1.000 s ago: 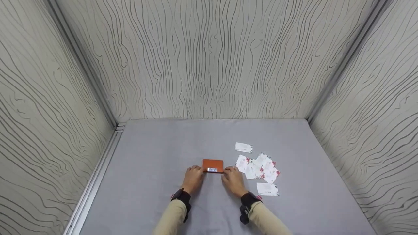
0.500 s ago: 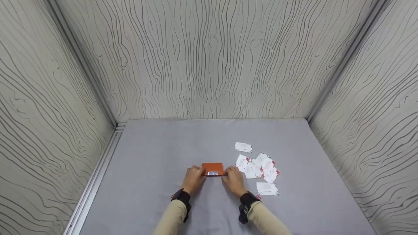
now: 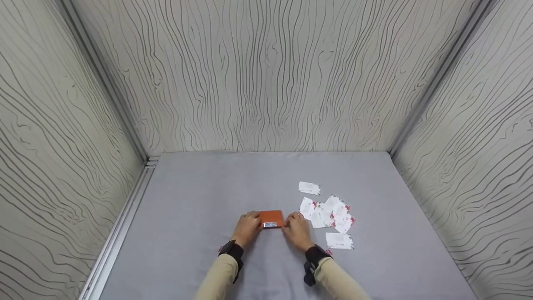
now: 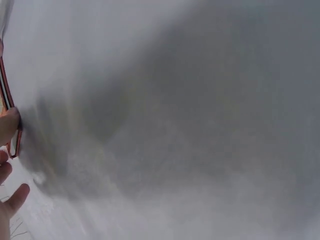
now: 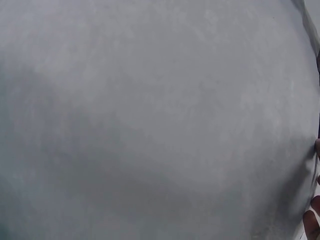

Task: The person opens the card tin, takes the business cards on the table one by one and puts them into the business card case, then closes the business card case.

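Note:
A small flat orange case (image 3: 271,217) with a silvery-white label (image 3: 270,224) on its near part lies level in front of me in the head view. My left hand (image 3: 247,228) grips its left edge, and my right hand (image 3: 297,230) pinches its right edge. From the left wrist, the side of the case (image 4: 5,85) shows as two thin reddish-brown layers with a pale gap, the thumb (image 4: 9,124) pressed over them. Only fingertips (image 5: 311,222) of the right hand show in the right wrist view, at the lower right edge; the case is hidden there.
Several white cards (image 3: 321,215) with red floral corners overlap right of my right hand. One single card (image 3: 309,188) lies farther back, another card (image 3: 339,241) nearer. Grey cloth (image 3: 200,187) covers the table, and patterned panels (image 3: 266,75) rise behind it and at both sides.
The orange case has come down toward me between the hands in the head view. Both hands keep nearly the same place at its sides; the cards stay put.

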`<state>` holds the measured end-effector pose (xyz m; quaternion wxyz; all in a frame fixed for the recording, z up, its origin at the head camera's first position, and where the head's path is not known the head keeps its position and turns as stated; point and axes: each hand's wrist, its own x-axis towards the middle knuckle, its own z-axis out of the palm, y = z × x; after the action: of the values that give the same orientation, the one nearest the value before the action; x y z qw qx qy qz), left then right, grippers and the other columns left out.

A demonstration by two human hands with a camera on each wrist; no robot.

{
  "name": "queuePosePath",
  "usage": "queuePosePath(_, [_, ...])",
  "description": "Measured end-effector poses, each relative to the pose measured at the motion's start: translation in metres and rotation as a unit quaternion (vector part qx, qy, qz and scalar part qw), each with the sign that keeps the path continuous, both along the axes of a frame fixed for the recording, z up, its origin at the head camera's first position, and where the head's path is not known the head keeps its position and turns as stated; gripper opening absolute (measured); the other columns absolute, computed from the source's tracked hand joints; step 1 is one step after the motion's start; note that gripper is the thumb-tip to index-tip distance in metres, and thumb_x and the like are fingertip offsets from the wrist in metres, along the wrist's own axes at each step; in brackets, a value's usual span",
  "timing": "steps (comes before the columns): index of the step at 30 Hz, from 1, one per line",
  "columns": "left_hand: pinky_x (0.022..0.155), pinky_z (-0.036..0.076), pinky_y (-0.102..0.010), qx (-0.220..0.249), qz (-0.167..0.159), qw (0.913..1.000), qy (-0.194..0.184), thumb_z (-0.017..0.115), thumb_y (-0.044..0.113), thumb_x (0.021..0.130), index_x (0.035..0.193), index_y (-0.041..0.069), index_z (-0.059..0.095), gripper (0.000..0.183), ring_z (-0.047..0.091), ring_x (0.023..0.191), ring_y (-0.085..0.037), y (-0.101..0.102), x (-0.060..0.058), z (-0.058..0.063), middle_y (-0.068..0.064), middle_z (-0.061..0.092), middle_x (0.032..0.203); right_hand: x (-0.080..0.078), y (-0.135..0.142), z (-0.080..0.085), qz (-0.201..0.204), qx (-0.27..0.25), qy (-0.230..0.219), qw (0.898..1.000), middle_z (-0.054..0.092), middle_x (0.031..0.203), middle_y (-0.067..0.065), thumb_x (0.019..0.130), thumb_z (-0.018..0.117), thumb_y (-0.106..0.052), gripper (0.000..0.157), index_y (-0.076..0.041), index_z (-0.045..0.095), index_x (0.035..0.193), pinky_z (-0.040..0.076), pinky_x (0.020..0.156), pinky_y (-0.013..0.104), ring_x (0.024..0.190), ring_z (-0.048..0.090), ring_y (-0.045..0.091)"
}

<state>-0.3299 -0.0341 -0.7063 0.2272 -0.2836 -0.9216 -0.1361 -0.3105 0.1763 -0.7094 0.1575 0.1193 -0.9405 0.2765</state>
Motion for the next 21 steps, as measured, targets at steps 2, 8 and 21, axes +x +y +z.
queuePosePath(2, [0.066,0.054,-0.036,-0.006,-0.010,0.9998,0.018,0.081,0.009,0.075,0.077,0.006,0.071,0.011,0.066,0.082,-0.021,0.000,0.000,0.000,-0.005,0.066,0.088,0.000,0.000,-0.001,0.000,-0.003,-0.005,1.000,0.058,0.093,0.007,0.074,0.080,-0.006,0.016,-0.006,0.064,0.075,0.047,0.080,0.047,0.093,0.055,0.031])
queuePosePath(8, [0.055,0.054,-0.029,-0.078,-0.028,0.9929,0.085,0.068,0.001,0.079,0.087,0.003,0.069,0.008,0.066,0.067,-0.017,-0.003,0.006,0.010,-0.005,0.065,0.090,-0.002,0.001,-0.001,-0.002,0.002,0.005,1.000,0.058,0.093,0.006,0.072,0.079,-0.007,0.016,-0.007,0.064,0.073,0.047,0.077,0.047,0.093,0.055,0.030])
queuePosePath(21, [0.059,0.057,-0.035,0.086,-0.049,0.9948,-0.025,0.061,0.000,0.091,0.098,0.000,0.057,0.008,0.068,0.070,-0.029,-0.004,0.004,0.014,-0.014,0.066,0.090,0.000,-0.002,-0.005,-0.015,0.036,0.051,0.998,0.058,0.087,0.003,0.072,0.083,-0.009,0.020,-0.009,0.064,0.075,0.047,0.070,0.043,0.087,0.056,0.027])
